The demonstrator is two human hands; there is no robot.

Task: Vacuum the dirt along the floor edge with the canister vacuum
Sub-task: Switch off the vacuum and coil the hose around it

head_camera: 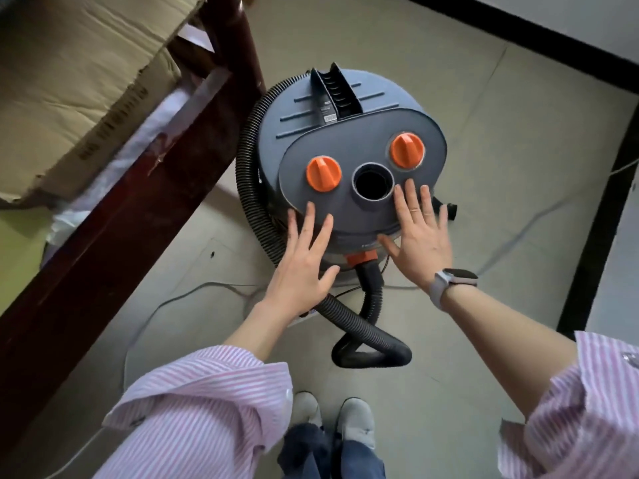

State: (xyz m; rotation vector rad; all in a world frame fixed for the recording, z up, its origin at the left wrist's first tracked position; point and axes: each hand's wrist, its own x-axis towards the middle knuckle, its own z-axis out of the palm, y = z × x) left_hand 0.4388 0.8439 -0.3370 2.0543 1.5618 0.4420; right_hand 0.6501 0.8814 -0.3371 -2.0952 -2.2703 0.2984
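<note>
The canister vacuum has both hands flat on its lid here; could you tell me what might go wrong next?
1. The black hose loops on the floor just ahead of the shoes; stepping forward could snag it.
2. A thin cable trails across the floor beside the canister vacuum, a likely trip or tangle point.
3. The left hand and right hand lie flat, gripping nothing, so pushing may slip.

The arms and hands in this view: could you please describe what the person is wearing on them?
Both arms wear loose pink-and-white striped sleeves pushed up the forearms. The right wrist carries a smartwatch with a dark face on a pale strap, and a thin ring sits on one right-hand finger.
</note>
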